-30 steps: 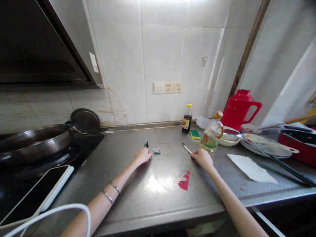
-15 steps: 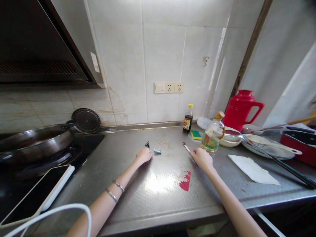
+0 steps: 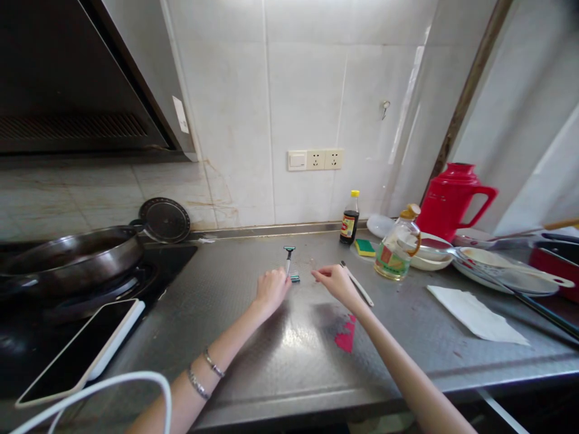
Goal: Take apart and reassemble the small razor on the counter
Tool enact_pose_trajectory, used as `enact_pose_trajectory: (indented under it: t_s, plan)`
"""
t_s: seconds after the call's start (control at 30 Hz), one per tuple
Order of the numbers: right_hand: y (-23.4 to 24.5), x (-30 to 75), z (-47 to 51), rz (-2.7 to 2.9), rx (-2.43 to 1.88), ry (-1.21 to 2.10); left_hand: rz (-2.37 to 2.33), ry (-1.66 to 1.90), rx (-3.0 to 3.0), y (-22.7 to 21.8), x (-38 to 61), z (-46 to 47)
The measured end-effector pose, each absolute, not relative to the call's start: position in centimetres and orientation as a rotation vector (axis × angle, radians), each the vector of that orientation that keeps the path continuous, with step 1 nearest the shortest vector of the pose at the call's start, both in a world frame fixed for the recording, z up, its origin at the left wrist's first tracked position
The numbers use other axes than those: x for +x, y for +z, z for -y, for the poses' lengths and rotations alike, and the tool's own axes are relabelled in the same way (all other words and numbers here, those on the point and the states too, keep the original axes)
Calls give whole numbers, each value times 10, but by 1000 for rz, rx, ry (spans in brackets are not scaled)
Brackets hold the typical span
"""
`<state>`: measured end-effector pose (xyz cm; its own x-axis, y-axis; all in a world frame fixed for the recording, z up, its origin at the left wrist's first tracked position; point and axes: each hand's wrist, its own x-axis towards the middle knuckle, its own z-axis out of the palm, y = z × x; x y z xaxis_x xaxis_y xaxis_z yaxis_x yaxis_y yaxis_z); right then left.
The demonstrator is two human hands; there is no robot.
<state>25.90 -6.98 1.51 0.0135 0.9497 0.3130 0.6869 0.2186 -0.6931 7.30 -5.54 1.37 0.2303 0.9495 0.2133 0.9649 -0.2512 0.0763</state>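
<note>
My left hand (image 3: pixel 271 288) is closed around the handle of a razor (image 3: pixel 288 253), whose teal-edged head points away from me above the steel counter (image 3: pixel 289 355). A small teal razor cartridge (image 3: pixel 295 278) lies on the counter just right of that hand. My right hand (image 3: pixel 335 281) rests on the counter with its fingers stretched left towards the cartridge, a short gap away, holding nothing. A thin white-handled tool (image 3: pixel 358 284) lies on the counter right behind my right hand.
A red scrap (image 3: pixel 346 335) lies near my right wrist. A frying pan (image 3: pixel 67 259), a lid (image 3: pixel 164 219) and a phone (image 3: pixel 81 351) with a white cable are on the left. On the right are a sauce bottle (image 3: pixel 350 218), sponge (image 3: pixel 364 247), oil bottle (image 3: pixel 398 253), red jug (image 3: pixel 452 199), dishes (image 3: pixel 497 268) and a napkin (image 3: pixel 474 313).
My right hand let go of the white-handled tool and moved left towards the cartridge. My left hand lifted the razor so its head points away. The view shifted slightly.
</note>
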Motion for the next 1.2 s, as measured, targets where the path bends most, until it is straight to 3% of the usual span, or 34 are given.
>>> enact_pose_trajectory:
  t_s: [0.17, 0.37, 0.77, 1.2]
  plan:
    - [18, 235, 67, 1533, -1424, 751, 1769, -339, -2474, 23, 92, 78]
    - [20, 229, 73, 1366, -1389, 806, 1665, -385, -2489, 19, 105, 90]
    - [18, 247, 70, 1471, -1514, 475, 1597, -468, -2541, 21, 124, 94]
    - [-13, 325, 39, 1777, -2202, 52, 2005, -479, -2509, 14, 73, 42]
